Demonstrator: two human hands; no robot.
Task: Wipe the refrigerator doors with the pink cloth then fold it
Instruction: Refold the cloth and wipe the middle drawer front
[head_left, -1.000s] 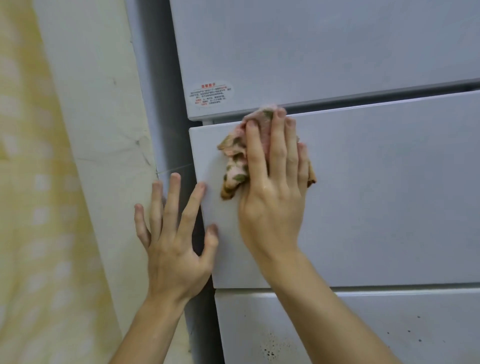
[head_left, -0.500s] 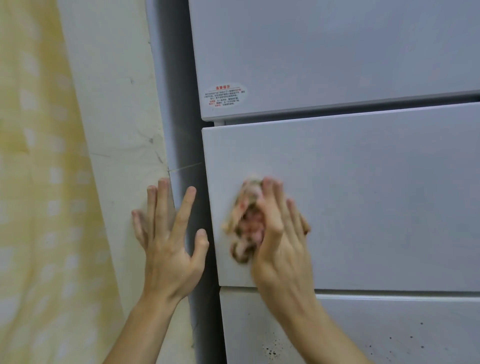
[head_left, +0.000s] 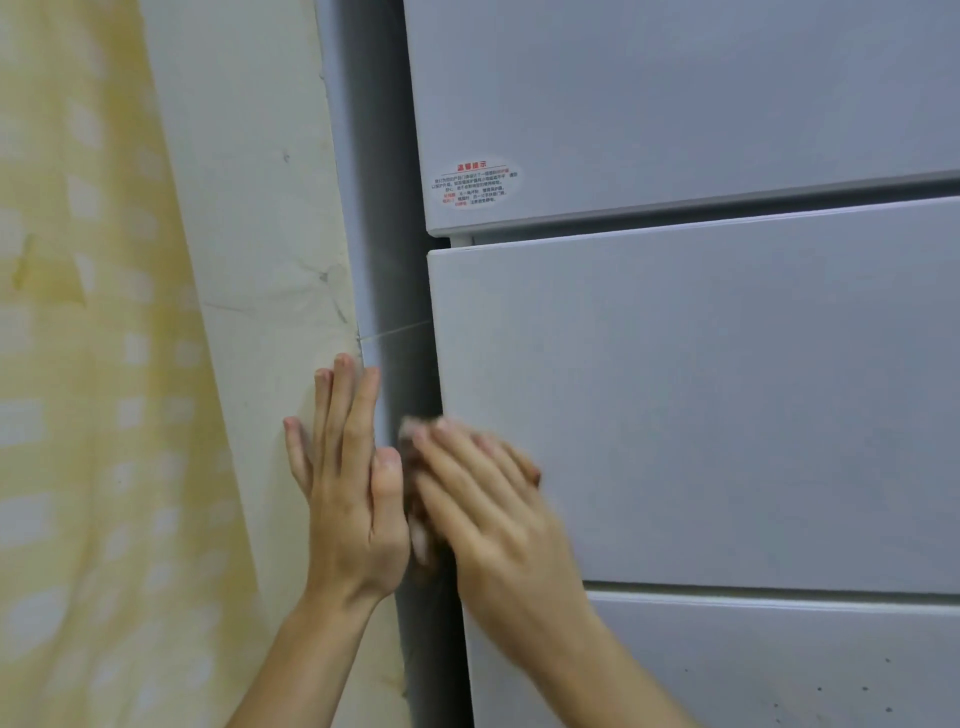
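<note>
My right hand (head_left: 493, 512), blurred, fingers flat, presses the pink cloth (head_left: 418, 538) on the middle door (head_left: 675, 395) at its left edge, centre-bottom of frame. My left hand (head_left: 353, 499) lies spread flat, holding nothing. The lower door (head_left: 779, 670) looks speckled to me: wiping unfinished, folding not begun.

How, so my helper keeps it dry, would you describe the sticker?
Start at the grey refrigerator beside the wall. Find the lower left corner of its top door. The sticker is an oval with red and dark print, the only label.
</note>
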